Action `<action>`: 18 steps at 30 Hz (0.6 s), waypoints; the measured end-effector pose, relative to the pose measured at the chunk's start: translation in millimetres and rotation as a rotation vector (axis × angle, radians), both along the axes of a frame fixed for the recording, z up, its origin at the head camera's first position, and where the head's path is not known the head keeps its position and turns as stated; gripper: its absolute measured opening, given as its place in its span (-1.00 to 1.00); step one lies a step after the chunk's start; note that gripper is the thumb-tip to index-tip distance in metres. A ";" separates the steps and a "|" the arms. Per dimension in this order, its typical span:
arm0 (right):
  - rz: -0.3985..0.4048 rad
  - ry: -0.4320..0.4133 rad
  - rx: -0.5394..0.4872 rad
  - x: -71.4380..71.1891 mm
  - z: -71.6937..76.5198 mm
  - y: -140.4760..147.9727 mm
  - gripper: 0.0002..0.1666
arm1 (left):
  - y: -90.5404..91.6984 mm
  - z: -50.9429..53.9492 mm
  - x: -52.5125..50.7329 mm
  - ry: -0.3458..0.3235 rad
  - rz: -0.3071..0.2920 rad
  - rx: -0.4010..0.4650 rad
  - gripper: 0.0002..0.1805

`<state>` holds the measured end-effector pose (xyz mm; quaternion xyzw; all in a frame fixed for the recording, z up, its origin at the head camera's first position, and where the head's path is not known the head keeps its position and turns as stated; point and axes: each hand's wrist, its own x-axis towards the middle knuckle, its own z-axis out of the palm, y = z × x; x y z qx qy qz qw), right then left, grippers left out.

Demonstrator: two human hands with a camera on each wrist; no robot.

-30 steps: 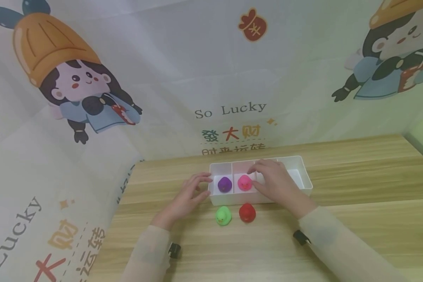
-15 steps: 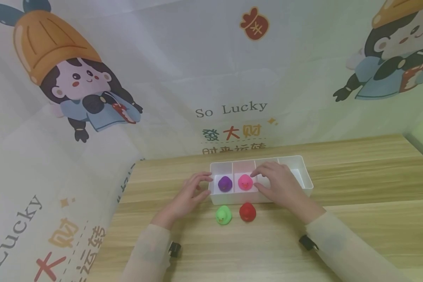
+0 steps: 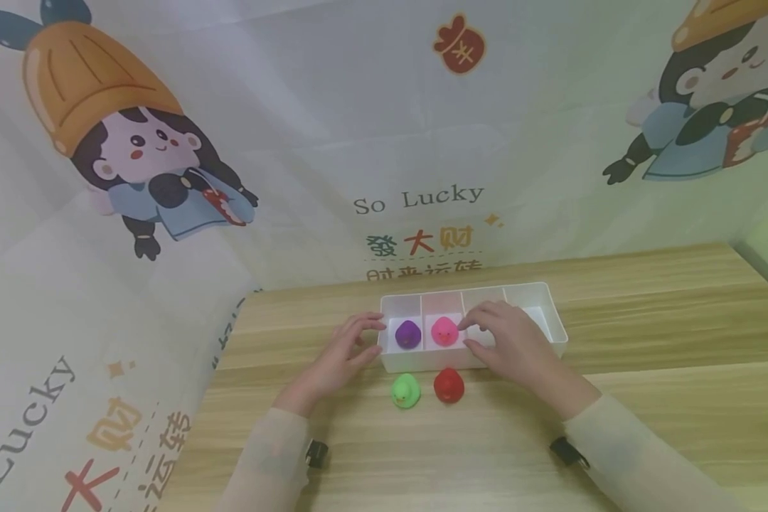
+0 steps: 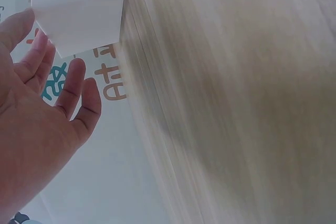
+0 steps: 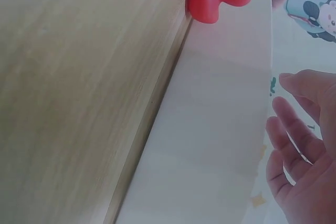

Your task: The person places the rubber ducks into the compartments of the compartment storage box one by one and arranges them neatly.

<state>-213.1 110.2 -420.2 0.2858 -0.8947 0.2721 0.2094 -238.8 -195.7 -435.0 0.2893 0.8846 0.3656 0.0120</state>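
A white divided box [image 3: 416, 361] stands on the table. The purple rubber duck [image 3: 408, 335] sits in its leftmost compartment, and a pink rubber duck [image 3: 444, 331] in the compartment beside it. With fingertips at the box's left end, my left hand [image 3: 336, 359] is loosely bent; the left wrist view shows the hand [image 4: 37, 124] at the end wall [image 4: 79, 11]. Over the box, right of the pink duck, hovers my right hand [image 3: 518, 348]. The right wrist view shows that hand [image 5: 310, 140] with relaxed, parted fingers and nothing in them.
In front of the box, a green rubber duck [image 3: 405, 392] and a red rubber duck [image 3: 449, 386] sit on the wooden table [image 3: 461, 455]. A printed cloth [image 3: 307, 142] hangs behind the table and along its left side.
My right hand has drawn back to the right, away from the pink duck, which stays in its compartment. My left hand has stayed at the box's left end.
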 end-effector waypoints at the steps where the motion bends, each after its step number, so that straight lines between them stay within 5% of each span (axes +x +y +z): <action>1: 0.010 0.006 -0.010 1.3 0.4 0.4 -0.75 | 0.0 -0.2 -0.1 -0.001 0.000 -0.001 -0.62; 10: 0.062 0.029 -0.053 11.6 1.1 3.5 -0.73 | 1.7 3.2 3.1 -0.001 0.000 0.027 -0.61; 18: 0.049 0.004 -0.037 17.7 -1.4 6.4 -0.75 | 11.8 27.4 19.7 0.004 -0.022 0.079 -0.66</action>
